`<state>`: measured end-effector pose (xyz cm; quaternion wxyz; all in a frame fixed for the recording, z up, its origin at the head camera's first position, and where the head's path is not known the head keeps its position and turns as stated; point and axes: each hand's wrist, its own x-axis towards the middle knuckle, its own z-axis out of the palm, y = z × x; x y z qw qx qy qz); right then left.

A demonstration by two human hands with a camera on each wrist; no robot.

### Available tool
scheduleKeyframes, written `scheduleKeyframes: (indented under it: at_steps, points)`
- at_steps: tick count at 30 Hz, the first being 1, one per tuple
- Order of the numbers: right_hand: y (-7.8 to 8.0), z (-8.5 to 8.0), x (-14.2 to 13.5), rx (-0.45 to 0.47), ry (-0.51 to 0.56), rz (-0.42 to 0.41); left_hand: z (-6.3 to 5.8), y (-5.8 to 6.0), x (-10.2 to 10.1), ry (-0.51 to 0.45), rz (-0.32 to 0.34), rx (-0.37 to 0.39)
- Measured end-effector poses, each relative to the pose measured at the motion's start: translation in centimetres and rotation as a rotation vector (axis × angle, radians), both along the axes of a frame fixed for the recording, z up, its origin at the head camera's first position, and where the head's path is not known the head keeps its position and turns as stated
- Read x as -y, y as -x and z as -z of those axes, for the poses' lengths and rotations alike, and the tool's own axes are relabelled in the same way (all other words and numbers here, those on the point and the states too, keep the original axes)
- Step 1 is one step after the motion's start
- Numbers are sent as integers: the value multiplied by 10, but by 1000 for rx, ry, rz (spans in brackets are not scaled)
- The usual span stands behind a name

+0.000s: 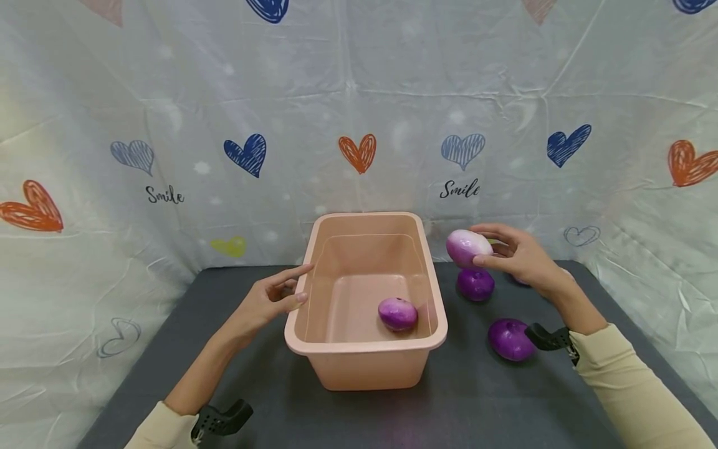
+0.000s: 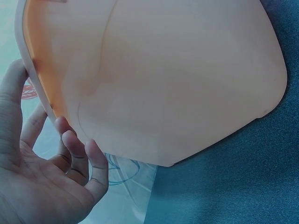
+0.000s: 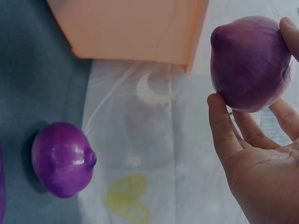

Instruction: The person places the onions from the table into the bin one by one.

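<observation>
Purple and glossy, the onion [image 1: 469, 248] is in the air right of the tub [image 1: 364, 347], pinched between thumb and fingers of the right grip [image 1: 518, 252]. The left grip [image 1: 269, 299] touches the tub's rim, unclosed. A second onion [image 1: 397, 313] lies inside. This looks like the carrying step; the next move calls for crossing the rim, then a low release beside that one. More onions [image 1: 512, 340] sit on the bench [image 1: 336, 424], one mostly hidden.

five onions [image 1: 397, 313], one peach tub [image 1: 370, 371]
</observation>
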<state>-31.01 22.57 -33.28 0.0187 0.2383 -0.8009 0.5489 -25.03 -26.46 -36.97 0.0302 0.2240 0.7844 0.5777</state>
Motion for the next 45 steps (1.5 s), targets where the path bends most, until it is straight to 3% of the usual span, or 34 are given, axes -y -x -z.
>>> scheduleKeyframes:
  at_steps: [29, 45]
  points:
    - [7, -24, 52, -89, 98, -204, 1, 0, 0, 11, -26, 0]
    - [7, -28, 95, -54, 158, -350, 1, -1, 0, 12, -32, 4]
